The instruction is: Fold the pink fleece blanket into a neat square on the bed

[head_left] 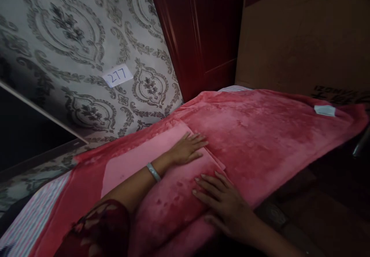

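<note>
A red and pink plush blanket (260,133) covers the surface before me. On its near part lies a folded piece of the same mottled cloth (173,199), with a smooth, paler pink layer (124,172) beside it. I cannot tell whether that pale layer is the cloth's other side or a separate piece. My left hand (187,149) rests flat on the pale pink layer near the fold's far edge, fingers spread. Lower and to the right, my right hand (222,199) lies on the folded cloth, its fingers stretched out and apart. Neither hand grips anything.
A patterned wall bears a paper marked 277 (118,75). Behind the blanket stand a dark red door (208,29) and a large cardboard box (300,37). A pale slip (325,110) lies at the far right of the blanket. Striped cloth (37,207) shows at the left.
</note>
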`<state>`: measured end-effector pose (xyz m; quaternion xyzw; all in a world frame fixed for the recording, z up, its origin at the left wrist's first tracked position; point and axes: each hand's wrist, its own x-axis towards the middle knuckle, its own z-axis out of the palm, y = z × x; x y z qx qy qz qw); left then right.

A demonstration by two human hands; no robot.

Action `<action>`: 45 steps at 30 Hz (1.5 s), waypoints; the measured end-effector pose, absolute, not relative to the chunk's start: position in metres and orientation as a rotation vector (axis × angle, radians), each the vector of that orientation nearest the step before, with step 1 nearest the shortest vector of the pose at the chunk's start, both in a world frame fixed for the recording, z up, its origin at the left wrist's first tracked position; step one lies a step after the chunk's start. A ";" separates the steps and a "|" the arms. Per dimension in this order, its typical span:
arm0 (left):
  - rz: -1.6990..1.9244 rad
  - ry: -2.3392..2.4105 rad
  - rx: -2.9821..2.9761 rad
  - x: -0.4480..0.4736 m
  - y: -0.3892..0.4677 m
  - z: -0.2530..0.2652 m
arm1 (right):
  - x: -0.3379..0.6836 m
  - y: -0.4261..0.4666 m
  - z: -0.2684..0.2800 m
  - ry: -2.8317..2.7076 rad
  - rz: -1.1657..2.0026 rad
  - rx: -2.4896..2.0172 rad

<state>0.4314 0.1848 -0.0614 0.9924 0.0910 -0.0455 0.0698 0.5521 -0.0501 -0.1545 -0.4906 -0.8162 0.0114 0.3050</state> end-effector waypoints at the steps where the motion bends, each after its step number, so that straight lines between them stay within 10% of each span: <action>1: -0.127 0.360 2.994 0.435 0.199 -0.062 | 0.552 -0.050 -0.155 -2.162 0.036 -1.300; 23: 0.146 1.050 2.856 0.450 0.267 -0.069 | 0.554 -0.049 -0.154 -2.147 -0.083 -1.264; 35: 0.022 0.946 3.047 0.343 0.116 -0.020 | 0.576 -0.050 -0.142 -1.763 -0.099 -1.268; 45: 0.149 1.737 2.818 0.215 0.029 -0.074 | 0.568 0.000 -0.131 -2.084 -0.131 -1.418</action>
